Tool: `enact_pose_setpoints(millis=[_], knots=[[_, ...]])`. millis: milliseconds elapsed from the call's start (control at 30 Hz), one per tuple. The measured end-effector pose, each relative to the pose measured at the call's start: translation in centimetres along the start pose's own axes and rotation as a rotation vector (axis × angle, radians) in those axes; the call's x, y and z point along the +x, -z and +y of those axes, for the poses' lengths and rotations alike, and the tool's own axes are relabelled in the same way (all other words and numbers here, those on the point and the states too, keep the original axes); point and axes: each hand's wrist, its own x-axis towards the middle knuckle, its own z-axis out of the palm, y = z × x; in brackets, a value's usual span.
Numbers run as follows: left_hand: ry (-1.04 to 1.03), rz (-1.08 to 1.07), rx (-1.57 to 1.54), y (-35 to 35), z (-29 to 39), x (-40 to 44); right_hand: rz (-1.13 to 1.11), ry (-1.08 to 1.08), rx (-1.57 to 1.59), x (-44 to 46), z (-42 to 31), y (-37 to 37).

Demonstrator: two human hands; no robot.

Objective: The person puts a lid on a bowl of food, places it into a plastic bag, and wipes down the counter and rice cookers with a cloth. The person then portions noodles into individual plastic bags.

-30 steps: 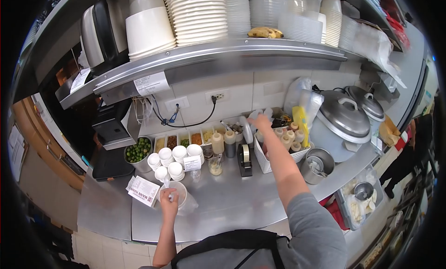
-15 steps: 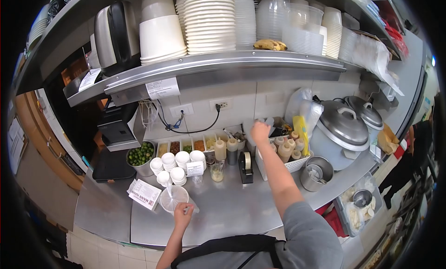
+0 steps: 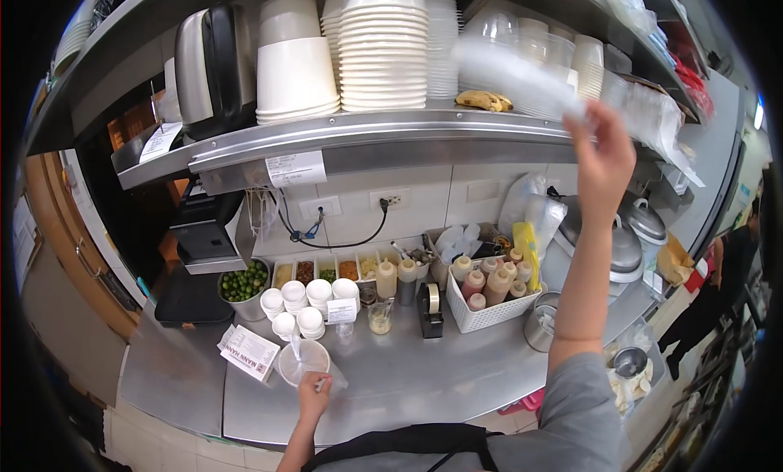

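With the left hand (image 3: 314,396) seemingly pinching the clear tub (image 3: 316,360) lower left of centre, I worry the right hand (image 3: 602,150), upper right, gripping blurred clear plastic (image 3: 515,75), could clip the stacked containers (image 3: 443,52) by swinging wide.

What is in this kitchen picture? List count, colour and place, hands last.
counter: 1, grey, bottom centre
shelf: 1, grey, above counter
kettle: 1, silver and black, shelf's left
bowls: many, white, stacked on shelf
bananas: count unclear, yellow-brown, on shelf
printer: 1, black, under shelf's left
limes: many, green, in metal pot
cups: many, white, stacked on counter
food portions: 5, mixed colours, behind cups
tub: 1, clear, counter's front
basket: 1, white, right of centre
bottles: several, mostly tan, in basket
tape dispenser: 1, black, left of basket
lidded pots: 2, silver, right
co-worker: 1, dark clothes, far right
right hand: 1, bare, raised before shelf, holding blurred whitish thing
left hand: 1, bare, at tub's rim, grip unclear
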Motion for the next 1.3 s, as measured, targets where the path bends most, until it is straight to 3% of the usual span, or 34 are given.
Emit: enact_pose_setpoints(millis=[67, 133, 200, 267, 367, 533, 600, 700, 733, 800, 867, 1067, 1133, 1200, 1267, 1300], knots=[[-0.001, 0.015, 0.011, 0.5, 0.3, 0.0, 0.119, 0.261, -0.024, 4.7, 1.7, -2.5], [0.014, 0.041, 0.005, 0.9, 0.6, -0.2, 0.158, 0.221, 0.019, 8.3, 3.0, -6.0], [0.028, 0.074, -0.001, 1.4, 0.8, -0.6, 0.151, 0.2, -0.135, 11.0, 3.8, -9.8], [0.078, 0.105, -0.013, 2.0, 0.9, -1.1, 0.26, 0.436, -0.354, 13.9, 6.4, -13.3], [0.145, 0.163, -0.025, 2.7, 0.1, -2.1, 0.216, 0.494, -0.455, 16.1, 8.8, -17.7], [0.231, 0.265, 0.019, 4.0, -1.2, -4.3, 0.187, 0.433, -0.623, 17.6, 10.9, -22.6], [0.246, 0.295, 0.025, 4.2, -1.5, -4.9, -0.046, 0.318, -0.763, 19.3, 14.1, -25.2], [0.303, 0.301, 0.015, 4.0, -1.7, -5.4, -0.157, 0.268, -0.868, 21.5, 19.5, -27.8], [0.291, 0.294, 0.01, 3.9, -1.7, -5.2, -0.162, 0.265, -0.873, 20.3, 17.7, -26.7], [0.279, 0.27, 0.006, 3.8, -1.2, -4.8, 0.004, 0.379, -0.525, 18.4, 13.6, -23.4], [0.275, 0.194, 0.006, 3.5, 0.3, -3.8, 0.019, 0.404, -0.477, 18.2, 12.3, -21.0], [0.073, -0.01, -0.054, 1.2, 1.8, -1.2, -0.249, 0.477, -0.417, 13.5, 4.6, -9.8], [0.023, -0.113, -0.064, 0.0, 2.4, -0.7, -0.361, 0.402, -0.272, 9.5, 2.5, -5.4], [-0.038, -0.252, -0.073, -1.2, 2.7, -0.6, -0.446, 0.235, -0.332, 3.0, 1.3, -0.8], [-0.046, -0.382, -0.113, -2.8, 3.0, -0.6, -0.618, 0.099, -0.251, -5.1, -1.3, 3.8], [-0.068, -0.455, -0.113, -3.6, 3.2, -0.8, -0.76, -0.032, -0.373, -9.2, -2.1, 6.2]])
